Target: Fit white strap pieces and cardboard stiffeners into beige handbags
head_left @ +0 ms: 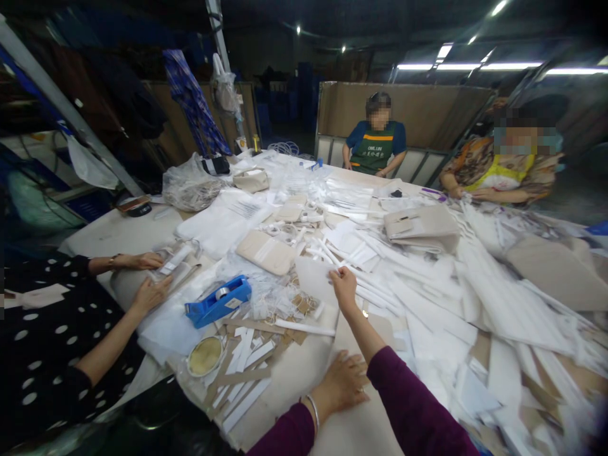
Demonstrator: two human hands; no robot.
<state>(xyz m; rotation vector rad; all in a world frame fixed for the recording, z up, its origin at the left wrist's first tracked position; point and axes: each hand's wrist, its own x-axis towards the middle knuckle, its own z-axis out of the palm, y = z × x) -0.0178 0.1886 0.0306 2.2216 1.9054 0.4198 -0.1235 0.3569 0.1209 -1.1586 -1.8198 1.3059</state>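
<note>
Cluttered tabletop [118, 234]: right hand [344, 282] pinches a white paper strip [332, 271] mid-table; left hand [342, 380] lies flat, holding nothing, near edge. Co-worker's apron [379, 152] lettering unreadable.

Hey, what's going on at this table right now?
Several people sit around a big table heaped with white paper strips and flat packets. The camera wearer's right hand pinches a white sheet in the pile, while the left hand rests flat on the table edge. On the left, a person in a polka-dot top handles a clear packet beside a blue tape dispenser.
</note>
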